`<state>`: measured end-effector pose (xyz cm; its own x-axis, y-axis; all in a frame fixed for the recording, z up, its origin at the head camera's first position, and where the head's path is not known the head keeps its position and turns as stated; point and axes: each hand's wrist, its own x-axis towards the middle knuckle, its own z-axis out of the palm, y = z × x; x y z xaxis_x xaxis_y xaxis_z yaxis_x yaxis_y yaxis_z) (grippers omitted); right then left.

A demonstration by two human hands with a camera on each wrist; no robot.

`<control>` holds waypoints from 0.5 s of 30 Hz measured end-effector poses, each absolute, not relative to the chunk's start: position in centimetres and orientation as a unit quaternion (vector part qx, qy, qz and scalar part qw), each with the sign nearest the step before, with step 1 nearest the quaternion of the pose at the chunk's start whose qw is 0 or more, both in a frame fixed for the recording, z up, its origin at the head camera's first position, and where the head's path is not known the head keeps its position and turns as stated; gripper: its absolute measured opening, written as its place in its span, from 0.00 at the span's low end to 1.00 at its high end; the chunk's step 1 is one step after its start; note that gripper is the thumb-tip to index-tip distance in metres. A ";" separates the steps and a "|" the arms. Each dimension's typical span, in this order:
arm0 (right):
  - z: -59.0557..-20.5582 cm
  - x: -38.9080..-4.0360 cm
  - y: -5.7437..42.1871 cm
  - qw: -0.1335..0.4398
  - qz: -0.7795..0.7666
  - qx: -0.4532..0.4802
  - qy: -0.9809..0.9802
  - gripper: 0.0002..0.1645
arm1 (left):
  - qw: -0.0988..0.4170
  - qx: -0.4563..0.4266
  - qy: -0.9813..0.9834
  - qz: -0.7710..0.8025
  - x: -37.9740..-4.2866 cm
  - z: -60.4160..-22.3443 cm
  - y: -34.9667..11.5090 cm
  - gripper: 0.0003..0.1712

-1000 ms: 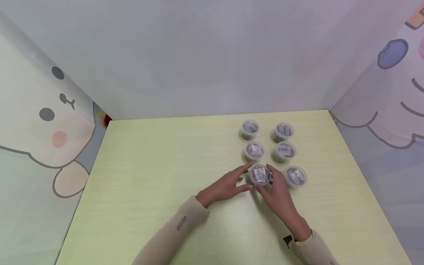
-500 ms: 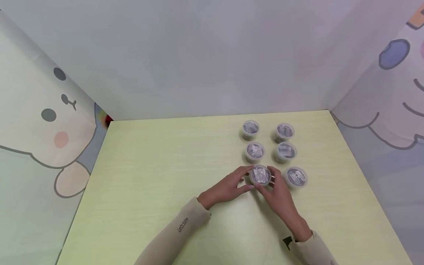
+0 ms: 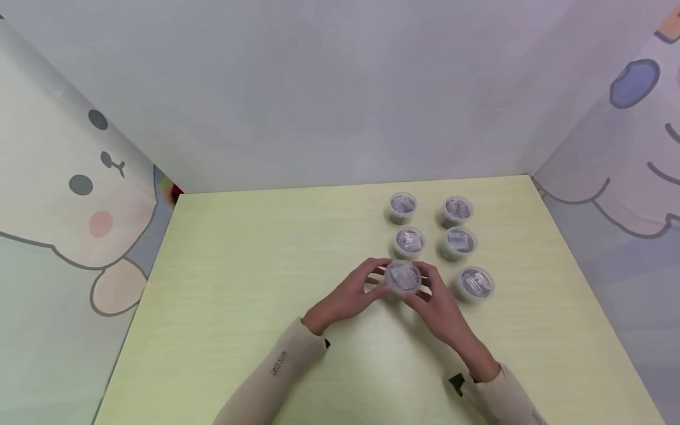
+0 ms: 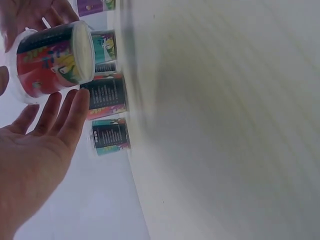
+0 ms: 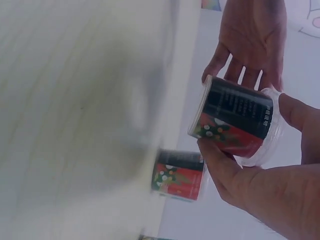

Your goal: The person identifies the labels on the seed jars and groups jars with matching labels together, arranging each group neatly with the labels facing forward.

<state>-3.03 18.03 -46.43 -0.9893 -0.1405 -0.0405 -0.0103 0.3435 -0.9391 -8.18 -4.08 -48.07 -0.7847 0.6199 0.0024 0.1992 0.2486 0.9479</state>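
Both hands hold a round plastic tub (image 3: 404, 276) between them, raised above the table. It has a clear lid with small silvery packets under it, and a red and black printed label that shows in both wrist views. My left hand (image 3: 350, 292) has its thumb and fingers at the tub's left side; in the left wrist view the fingers of this left hand (image 4: 37, 160) reach along the tub (image 4: 55, 62). From the right, my right hand (image 3: 438, 304) grips the tub, thumb in front and fingers behind. In the right wrist view the tub (image 5: 235, 120) tilts.
Beyond the hands, several similar lidded tubs stand in two columns: a left-column tub (image 3: 409, 242), one behind it (image 3: 402, 206), and a right-column tub (image 3: 458, 242). Nearest on the right is another tub (image 3: 475, 283). The pale yellow table (image 3: 239, 254) ends at a white back wall (image 3: 340, 106).
The tub has risen off the table and shifted a little left, with both hands moving along. The left hand has closed in from beside it to its side. The other tubs stay put.
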 end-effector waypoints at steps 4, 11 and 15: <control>-46.2 -3.3 17.7 0.075 -0.588 -0.066 0.803 0.38 | 0.201 0.246 0.758 0.570 -8.1 -47.8 -4.8 0.34; -46.0 -4.0 17.0 0.088 -0.605 -0.097 0.786 0.38 | 0.201 0.241 0.744 0.589 -7.9 -47.6 -5.6 0.34; -45.6 -4.4 16.5 0.097 -0.611 -0.098 0.780 0.38 | 0.192 0.226 0.734 0.612 -7.9 -47.5 -6.0 0.34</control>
